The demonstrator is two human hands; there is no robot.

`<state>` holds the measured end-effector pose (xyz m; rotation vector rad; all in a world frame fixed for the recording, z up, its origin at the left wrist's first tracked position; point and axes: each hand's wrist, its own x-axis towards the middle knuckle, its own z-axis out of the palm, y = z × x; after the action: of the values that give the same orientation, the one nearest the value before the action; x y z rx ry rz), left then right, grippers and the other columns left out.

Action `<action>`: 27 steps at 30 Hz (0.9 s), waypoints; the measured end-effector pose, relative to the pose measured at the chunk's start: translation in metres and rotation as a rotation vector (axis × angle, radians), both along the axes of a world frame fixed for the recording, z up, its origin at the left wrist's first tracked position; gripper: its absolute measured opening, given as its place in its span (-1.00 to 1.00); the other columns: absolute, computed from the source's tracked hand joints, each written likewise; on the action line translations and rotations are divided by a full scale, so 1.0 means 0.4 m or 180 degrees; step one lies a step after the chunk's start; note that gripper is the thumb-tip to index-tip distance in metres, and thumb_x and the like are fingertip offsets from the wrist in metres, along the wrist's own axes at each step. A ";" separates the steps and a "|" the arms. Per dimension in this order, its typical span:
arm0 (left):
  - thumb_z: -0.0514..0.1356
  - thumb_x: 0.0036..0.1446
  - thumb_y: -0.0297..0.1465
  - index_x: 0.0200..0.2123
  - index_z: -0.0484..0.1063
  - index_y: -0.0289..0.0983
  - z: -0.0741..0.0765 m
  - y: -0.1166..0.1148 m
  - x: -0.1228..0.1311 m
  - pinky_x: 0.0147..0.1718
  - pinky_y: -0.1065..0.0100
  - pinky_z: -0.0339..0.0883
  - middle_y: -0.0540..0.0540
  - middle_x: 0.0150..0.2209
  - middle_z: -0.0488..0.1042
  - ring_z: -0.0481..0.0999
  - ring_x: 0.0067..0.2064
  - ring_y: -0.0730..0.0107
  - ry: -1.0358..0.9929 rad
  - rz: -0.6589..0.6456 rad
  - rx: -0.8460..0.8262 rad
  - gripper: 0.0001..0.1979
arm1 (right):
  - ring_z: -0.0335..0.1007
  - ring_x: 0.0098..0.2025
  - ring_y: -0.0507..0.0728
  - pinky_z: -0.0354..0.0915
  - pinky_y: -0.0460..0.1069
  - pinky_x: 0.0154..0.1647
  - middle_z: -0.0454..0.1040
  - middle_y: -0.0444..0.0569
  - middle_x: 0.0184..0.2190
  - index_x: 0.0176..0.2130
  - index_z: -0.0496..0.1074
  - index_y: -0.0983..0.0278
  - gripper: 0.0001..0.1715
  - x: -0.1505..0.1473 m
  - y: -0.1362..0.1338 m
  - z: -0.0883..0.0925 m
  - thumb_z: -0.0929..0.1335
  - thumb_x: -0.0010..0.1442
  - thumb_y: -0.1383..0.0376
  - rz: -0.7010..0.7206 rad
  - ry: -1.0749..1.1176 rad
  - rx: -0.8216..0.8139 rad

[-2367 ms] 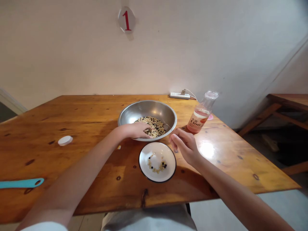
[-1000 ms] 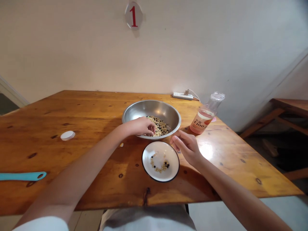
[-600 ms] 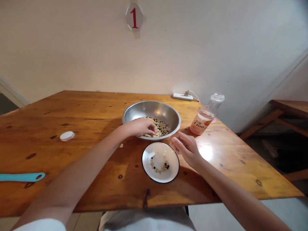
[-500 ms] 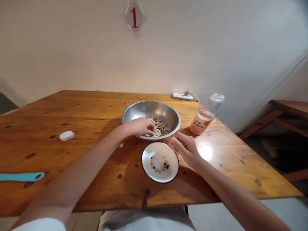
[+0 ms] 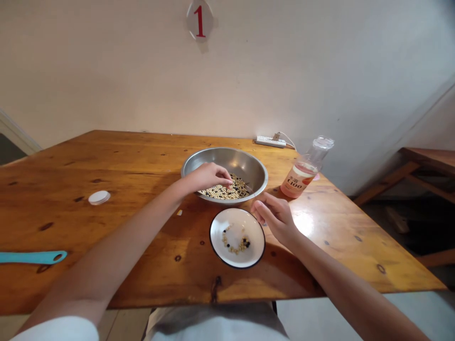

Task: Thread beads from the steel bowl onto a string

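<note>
In the bowl, the left hand pinched at beans — right hand loosely open beside the plate.

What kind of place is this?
Probably a plain workroom set up as numbered stations, not a home kitchen: a sign with a red 1 hangs on the bare wall, a big wooden table holds a metal bowl of beans, and another wooden table stands at the right.

Black-rimmed white dish, silver bowl
</note>
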<state>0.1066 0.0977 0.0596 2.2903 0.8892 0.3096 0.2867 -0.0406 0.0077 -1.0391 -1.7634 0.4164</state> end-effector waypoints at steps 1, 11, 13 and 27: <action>0.21 0.04 -0.26 -0.30 0.54 -0.28 0.001 0.000 0.000 -0.22 0.43 0.27 -0.07 -0.28 0.60 0.53 -0.20 0.36 -0.0094 -0.0009 -0.0093 -0.77 | 0.14 -0.64 -0.06 0.09 -0.14 -0.56 0.25 -0.21 -0.67 -0.45 0.34 0.28 -0.70 0.000 0.000 0.000 0.21 0.29 0.28 0.0004 0.0013 -0.0010; 0.31 -0.06 -0.26 -0.30 0.54 -0.32 0.025 -0.023 -0.006 -0.16 0.35 0.29 -0.11 -0.31 0.57 0.49 -0.23 0.39 -0.1015 -0.0058 -0.1109 -0.72 | 0.12 -0.64 -0.06 0.08 -0.14 -0.58 0.23 -0.22 -0.68 -0.45 0.34 0.28 -0.70 -0.002 -0.002 0.002 0.22 0.30 0.27 0.0002 0.0128 -0.0113; 0.34 -0.09 -0.27 -0.31 0.54 -0.31 0.026 -0.026 -0.007 -0.16 0.36 0.29 -0.09 -0.33 0.57 0.49 -0.25 0.41 -0.1219 -0.0045 -0.1367 -0.72 | 0.11 -0.65 -0.06 0.08 -0.14 -0.58 0.23 -0.22 -0.68 -0.46 0.34 0.28 -0.69 -0.002 -0.001 0.002 0.21 0.30 0.27 -0.0013 0.0130 -0.0114; 0.38 -0.14 -0.29 -0.32 0.56 -0.30 0.023 -0.026 -0.008 -0.08 0.29 0.33 -0.06 -0.35 0.57 0.51 -0.25 0.40 -0.1516 -0.0338 -0.1523 -0.72 | 0.09 -0.67 -0.06 0.06 -0.13 -0.62 0.21 -0.23 -0.70 -0.51 0.24 0.26 -0.67 -0.009 0.001 0.010 0.21 0.29 0.26 -0.0156 0.0228 -0.0102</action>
<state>0.1033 0.0872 0.0688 1.7101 0.5236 0.5079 0.2831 -0.0402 0.0116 -1.0749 -1.6694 0.4473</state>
